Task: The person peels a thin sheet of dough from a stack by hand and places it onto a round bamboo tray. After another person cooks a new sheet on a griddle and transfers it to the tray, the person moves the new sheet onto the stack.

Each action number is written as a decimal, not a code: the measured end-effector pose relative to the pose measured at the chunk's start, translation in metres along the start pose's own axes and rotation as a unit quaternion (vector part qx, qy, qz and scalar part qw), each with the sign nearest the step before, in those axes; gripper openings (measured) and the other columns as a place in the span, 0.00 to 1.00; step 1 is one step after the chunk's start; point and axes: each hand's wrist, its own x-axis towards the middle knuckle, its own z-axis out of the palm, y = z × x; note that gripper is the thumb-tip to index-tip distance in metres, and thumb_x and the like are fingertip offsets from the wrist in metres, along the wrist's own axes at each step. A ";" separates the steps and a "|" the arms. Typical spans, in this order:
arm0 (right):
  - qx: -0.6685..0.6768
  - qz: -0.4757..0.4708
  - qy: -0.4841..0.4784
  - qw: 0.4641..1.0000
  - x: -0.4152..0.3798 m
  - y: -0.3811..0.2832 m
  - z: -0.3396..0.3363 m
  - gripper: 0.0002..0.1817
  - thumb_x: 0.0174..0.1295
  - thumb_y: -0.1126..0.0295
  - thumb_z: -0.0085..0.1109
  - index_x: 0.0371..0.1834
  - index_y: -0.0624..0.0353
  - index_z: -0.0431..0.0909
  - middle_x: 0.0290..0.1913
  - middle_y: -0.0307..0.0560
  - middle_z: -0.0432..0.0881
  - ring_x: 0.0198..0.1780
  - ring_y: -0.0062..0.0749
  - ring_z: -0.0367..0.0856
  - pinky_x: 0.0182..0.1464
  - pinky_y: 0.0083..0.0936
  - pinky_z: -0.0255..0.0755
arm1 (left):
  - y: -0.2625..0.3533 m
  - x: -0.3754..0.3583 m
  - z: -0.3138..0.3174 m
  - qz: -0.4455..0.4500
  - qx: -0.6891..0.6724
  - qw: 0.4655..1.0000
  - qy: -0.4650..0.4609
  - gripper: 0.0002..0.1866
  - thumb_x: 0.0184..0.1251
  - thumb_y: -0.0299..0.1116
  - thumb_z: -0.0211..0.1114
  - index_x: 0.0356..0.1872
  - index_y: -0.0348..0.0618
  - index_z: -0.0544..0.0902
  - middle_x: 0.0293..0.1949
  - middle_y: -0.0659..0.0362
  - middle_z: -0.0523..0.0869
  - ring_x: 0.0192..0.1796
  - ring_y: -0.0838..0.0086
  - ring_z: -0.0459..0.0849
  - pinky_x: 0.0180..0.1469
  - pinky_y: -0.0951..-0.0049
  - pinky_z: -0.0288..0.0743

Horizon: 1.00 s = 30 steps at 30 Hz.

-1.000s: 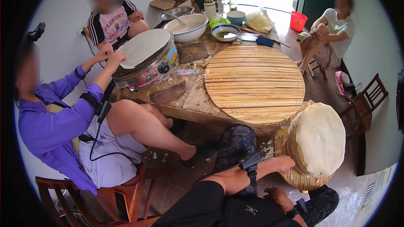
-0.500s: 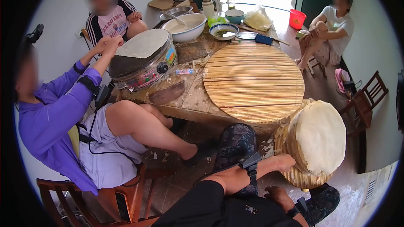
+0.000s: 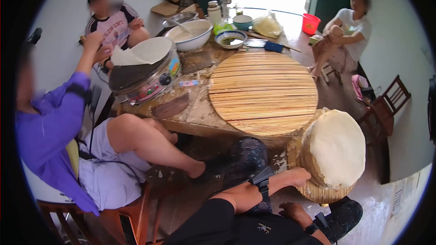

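Observation:
A tall stack of thin round pale sheets of dough stands on a small woven bamboo mat near my knees. My left hand is closed at the lower left side of the stack, by the edge of the mat; whatever its fingers hold is hidden. Below it, my right hand rests by my leg, fingers loosely apart and nothing seen in them. On the table, just beyond the stack, lies a large round bamboo mat made of thin slats.
A co-worker in a purple jacket sits at left beside a round electric griddle bearing a pale sheet. Behind are a batter bowl, a sauce bowl and a phone. Two other people sit farther back.
The co-worker's hands have risen and moved left, away from the griddle, and the sheet's near edge now lifts and curls. My view has shifted slightly; my hands stay in place.

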 end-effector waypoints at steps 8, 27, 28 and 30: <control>-0.007 0.008 -0.012 1.000 -0.002 -0.003 -0.002 0.21 0.57 0.57 0.57 0.52 0.51 0.77 0.48 0.55 0.81 0.51 0.50 0.79 0.51 0.42 0.73 | -0.009 0.013 0.011 -0.022 -0.013 1.000 0.016 0.16 0.54 0.28 0.56 0.44 0.35 0.79 0.37 0.40 0.83 0.45 0.46 0.82 0.47 0.54 0.75; 0.010 0.028 -0.014 0.999 0.001 0.001 0.002 0.23 0.57 0.54 0.57 0.54 0.49 0.77 0.51 0.55 0.80 0.53 0.50 0.79 0.52 0.42 0.73 | -0.017 0.023 0.026 -0.003 -0.003 0.999 0.045 0.12 0.53 0.27 0.56 0.40 0.35 0.78 0.31 0.42 0.83 0.38 0.47 0.84 0.39 0.54 0.76; 0.009 0.019 -0.013 1.000 0.003 -0.001 0.004 0.22 0.57 0.54 0.57 0.54 0.50 0.77 0.51 0.55 0.80 0.53 0.50 0.79 0.52 0.42 0.73 | -0.013 0.019 0.018 0.009 -0.003 0.999 0.033 0.13 0.55 0.29 0.56 0.41 0.35 0.78 0.33 0.41 0.83 0.40 0.47 0.83 0.42 0.53 0.75; 0.001 0.039 -0.025 0.999 -0.004 -0.005 -0.004 0.22 0.59 0.54 0.56 0.55 0.50 0.76 0.51 0.55 0.80 0.53 0.51 0.78 0.52 0.43 0.73 | -0.010 0.017 0.014 0.035 -0.005 0.999 0.016 0.14 0.58 0.32 0.55 0.43 0.35 0.78 0.35 0.40 0.83 0.43 0.46 0.82 0.45 0.52 0.74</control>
